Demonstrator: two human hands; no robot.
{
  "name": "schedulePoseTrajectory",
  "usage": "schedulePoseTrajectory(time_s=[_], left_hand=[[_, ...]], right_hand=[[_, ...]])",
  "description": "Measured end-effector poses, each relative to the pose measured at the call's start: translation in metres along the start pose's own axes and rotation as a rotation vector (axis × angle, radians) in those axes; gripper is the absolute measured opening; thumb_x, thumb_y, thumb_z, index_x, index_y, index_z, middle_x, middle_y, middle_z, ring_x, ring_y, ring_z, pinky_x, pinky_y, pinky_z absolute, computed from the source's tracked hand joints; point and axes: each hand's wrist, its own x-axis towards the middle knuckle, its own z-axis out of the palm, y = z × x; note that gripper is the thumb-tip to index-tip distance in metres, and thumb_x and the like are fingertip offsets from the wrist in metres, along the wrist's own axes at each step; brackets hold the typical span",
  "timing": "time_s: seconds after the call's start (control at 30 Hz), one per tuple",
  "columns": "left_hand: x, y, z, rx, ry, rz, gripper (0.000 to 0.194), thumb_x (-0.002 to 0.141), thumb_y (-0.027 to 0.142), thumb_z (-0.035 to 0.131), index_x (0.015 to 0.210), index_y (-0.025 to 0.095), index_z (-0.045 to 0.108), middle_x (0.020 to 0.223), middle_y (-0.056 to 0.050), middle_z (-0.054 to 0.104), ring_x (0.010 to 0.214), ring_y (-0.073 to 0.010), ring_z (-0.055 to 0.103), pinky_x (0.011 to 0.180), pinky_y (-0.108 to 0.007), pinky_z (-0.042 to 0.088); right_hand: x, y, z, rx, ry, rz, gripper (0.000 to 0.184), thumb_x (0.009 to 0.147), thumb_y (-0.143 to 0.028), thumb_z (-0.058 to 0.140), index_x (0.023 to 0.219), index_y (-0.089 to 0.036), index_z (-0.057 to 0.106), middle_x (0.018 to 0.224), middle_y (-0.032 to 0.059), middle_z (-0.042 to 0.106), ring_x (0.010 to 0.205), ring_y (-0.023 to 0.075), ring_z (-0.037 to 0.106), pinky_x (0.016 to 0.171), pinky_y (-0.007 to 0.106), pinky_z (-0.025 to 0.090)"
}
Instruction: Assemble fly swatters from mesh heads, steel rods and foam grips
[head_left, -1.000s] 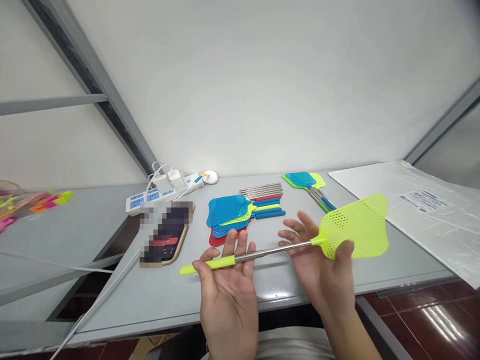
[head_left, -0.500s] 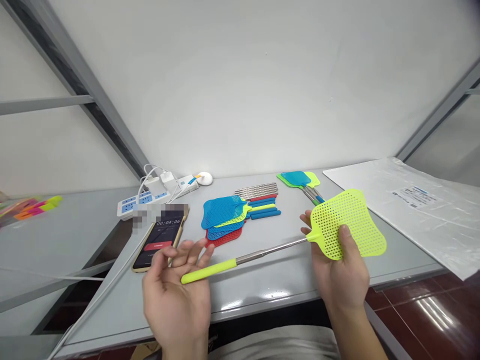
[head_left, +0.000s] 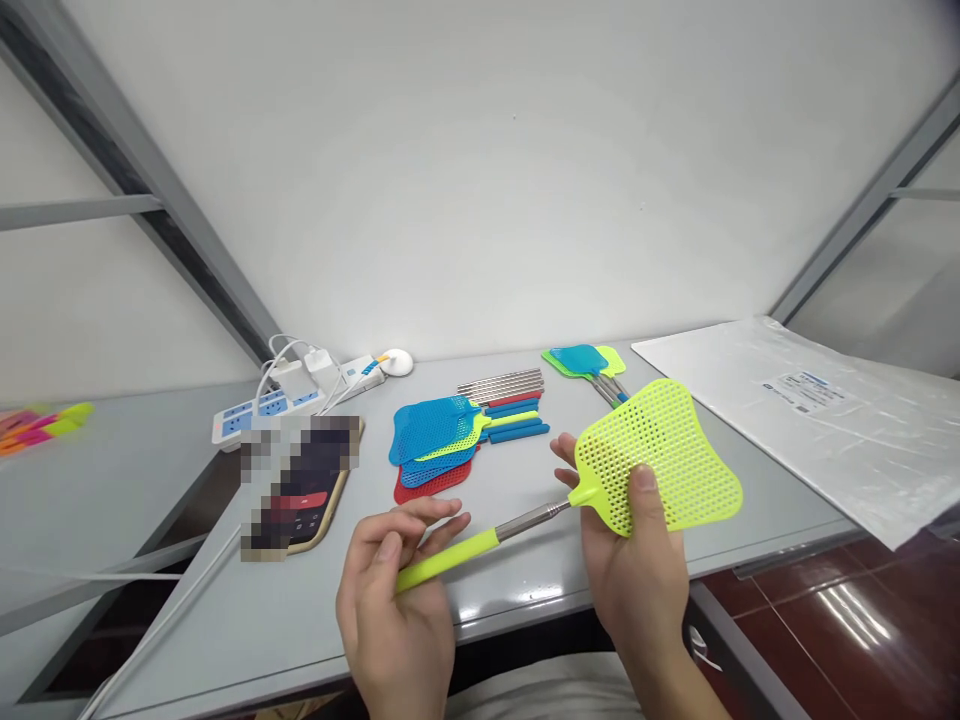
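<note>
A yellow-green fly swatter (head_left: 686, 460) with a telescopic metal shaft (head_left: 532, 518) is held between my two hands. My right hand (head_left: 637, 585) grips its perforated head, thumb in front and fingers behind. The handle (head_left: 454, 558) lies against the palm of my left hand (head_left: 401, 620), whose fingers are loosely curled around the handle's end. Beyond them lies a pile of fly swatters (head_left: 435, 428) in blue, yellow-green and red, shafts collapsed. Farther right, a few more swatters (head_left: 581, 358) in blue and green are stacked, partly hidden behind the held one.
Several metal rods (head_left: 501, 384) lie behind the pile. On the left are a phone (head_left: 315, 480), partly blurred out, and a power strip (head_left: 240, 425) with chargers and cables. White plastic packaging (head_left: 780, 400) covers the table's right side. Blurred colourful items (head_left: 45, 425) sit far left.
The held swatter's shaft has become shorter, and my hands have come closer together. My left hand has moved right and its thumb has closed in beside the handle. The camera view has shifted slightly.
</note>
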Motion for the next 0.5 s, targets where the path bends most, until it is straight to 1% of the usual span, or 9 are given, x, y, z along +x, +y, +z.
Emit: schedulePoseTrajectory(time_s=[0.1,0.17,0.27,0.3,0.33,0.37,0.43,0.47,0.5], left_hand=[[-0.002,0.002,0.0,0.032,-0.046,-0.019,0.014,0.087,0.028,0.058,0.077,0.019,0.062,0.086,-0.005,0.07,0.088,-0.0235,0.069,0.074,-0.037,0.061],[-0.006,-0.001,0.005,0.034,-0.099,-0.083,0.014,0.085,0.03,0.062,0.078,0.018,0.063,0.09,-0.006,0.07,0.09,-0.0246,0.069,0.075,-0.037,0.061],[-0.022,-0.021,0.025,0.0,-0.2,-0.237,0.018,0.076,0.034,0.074,0.08,0.019,0.064,0.104,-0.007,0.068,0.091,-0.0237,0.069,0.082,-0.037,0.058],[-0.03,-0.031,0.033,-0.027,-0.218,-0.255,0.026,0.07,0.035,0.079,0.086,0.02,0.065,0.113,-0.008,0.066,0.1,-0.0261,0.067,0.085,-0.038,0.057],[-0.037,-0.041,0.04,-0.046,-0.221,-0.241,0.037,0.065,0.04,0.082,0.093,0.022,0.065,0.124,-0.01,0.061,0.112,-0.0299,0.062,0.087,-0.039,0.056],[-0.043,-0.052,0.046,-0.038,-0.196,-0.23,0.045,0.063,0.045,0.082,0.099,0.022,0.065,0.133,-0.012,0.056,0.122,-0.0326,0.055,0.087,-0.038,0.055],[-0.05,-0.071,0.053,-0.022,-0.135,-0.273,0.048,0.06,0.048,0.084,0.098,0.023,0.064,0.138,-0.013,0.05,0.131,-0.0361,0.047,0.083,-0.037,0.056],[-0.051,-0.079,0.053,-0.008,-0.12,-0.281,0.051,0.058,0.049,0.085,0.097,0.024,0.064,0.138,-0.014,0.05,0.133,-0.0375,0.043,0.083,-0.038,0.055],[-0.049,-0.084,0.052,0.006,-0.111,-0.277,0.053,0.056,0.049,0.086,0.097,0.024,0.064,0.137,-0.014,0.049,0.135,-0.0386,0.04,0.084,-0.04,0.054]], right_hand=[[0.006,-0.003,-0.001,-0.039,-0.022,-0.037,0.039,0.096,-0.047,0.05,0.12,-0.018,0.063,0.114,0.0121,0.072,0.113,0.0299,0.065,0.096,0.049,0.05],[0.009,-0.001,-0.001,-0.06,-0.074,-0.036,0.041,0.098,-0.048,0.045,0.118,-0.018,0.064,0.116,0.0121,0.071,0.112,0.0292,0.065,0.099,0.049,0.047],[0.006,0.009,0.001,-0.069,-0.248,0.017,0.039,0.099,-0.049,0.043,0.123,-0.022,0.06,0.124,0.0105,0.068,0.115,0.027,0.063,0.102,0.048,0.045],[0.003,0.013,0.001,-0.084,-0.297,0.032,0.037,0.099,-0.048,0.045,0.124,-0.025,0.057,0.127,0.0096,0.066,0.118,0.0258,0.062,0.102,0.047,0.044],[0.001,0.017,0.001,-0.11,-0.327,0.039,0.035,0.099,-0.046,0.046,0.126,-0.026,0.055,0.129,0.0089,0.065,0.121,0.0245,0.059,0.103,0.046,0.044],[0.0,0.019,0.001,-0.149,-0.345,0.043,0.034,0.099,-0.045,0.047,0.126,-0.027,0.054,0.131,0.0087,0.064,0.125,0.0235,0.056,0.104,0.044,0.044],[0.002,0.021,-0.002,-0.266,-0.342,0.025,0.03,0.099,-0.045,0.046,0.119,-0.026,0.059,0.13,0.009,0.063,0.128,0.0228,0.053,0.104,0.04,0.044],[0.005,0.019,-0.005,-0.328,-0.333,0.011,0.031,0.099,-0.046,0.045,0.114,-0.025,0.062,0.125,0.0093,0.065,0.125,0.023,0.055,0.103,0.039,0.044],[0.01,0.016,-0.009,-0.384,-0.319,-0.008,0.032,0.099,-0.047,0.044,0.111,-0.024,0.064,0.112,0.0087,0.069,0.118,0.023,0.06,0.1,0.038,0.045]])
